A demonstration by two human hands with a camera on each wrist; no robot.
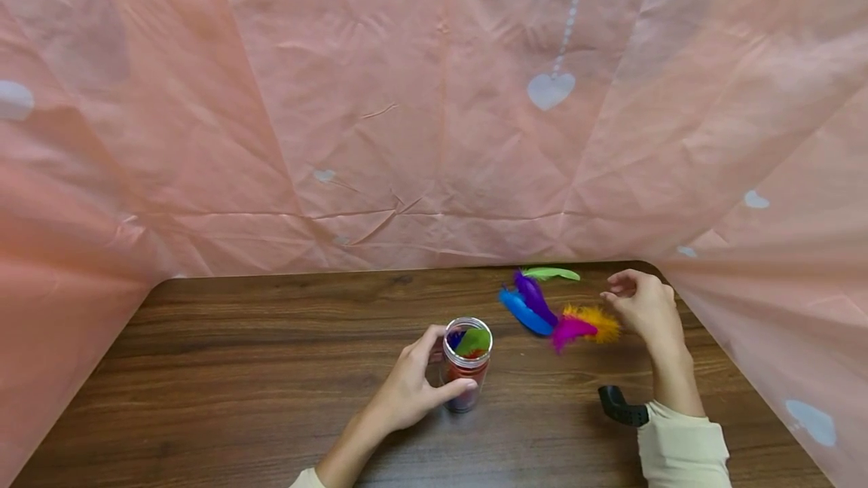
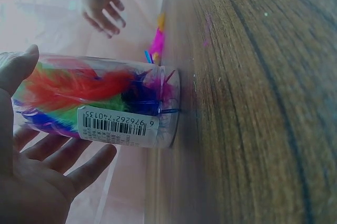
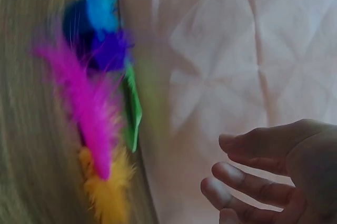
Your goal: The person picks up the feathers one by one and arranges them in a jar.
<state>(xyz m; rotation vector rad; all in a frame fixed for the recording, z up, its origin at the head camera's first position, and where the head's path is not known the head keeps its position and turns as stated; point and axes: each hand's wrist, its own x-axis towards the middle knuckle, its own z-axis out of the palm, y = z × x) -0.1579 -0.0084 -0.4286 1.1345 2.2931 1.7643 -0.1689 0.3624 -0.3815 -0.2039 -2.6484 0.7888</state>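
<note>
A clear plastic jar (image 1: 465, 379) without a lid stands upright on the table, packed with red, green, blue and purple feathers. My left hand (image 1: 411, 385) holds the jar around its side, thumb in front and fingers behind; the left wrist view shows a barcode label (image 2: 118, 125) on its wall. Above the table at the right, my right hand (image 1: 647, 307) hovers with loosely bent fingers and nothing between them. Nearest to it lies an orange feather (image 1: 597, 322), with a magenta feather (image 1: 571, 330) across it. Blue (image 1: 524, 312), purple (image 1: 534, 296) and green feathers (image 1: 551, 273) lie beyond.
The brown wood-grain table (image 1: 271, 367) ends at a pink cloth (image 1: 407, 134) with white hearts, which hangs behind it and along both sides. A black curved piece (image 1: 620, 407) juts from the right sleeve over the table.
</note>
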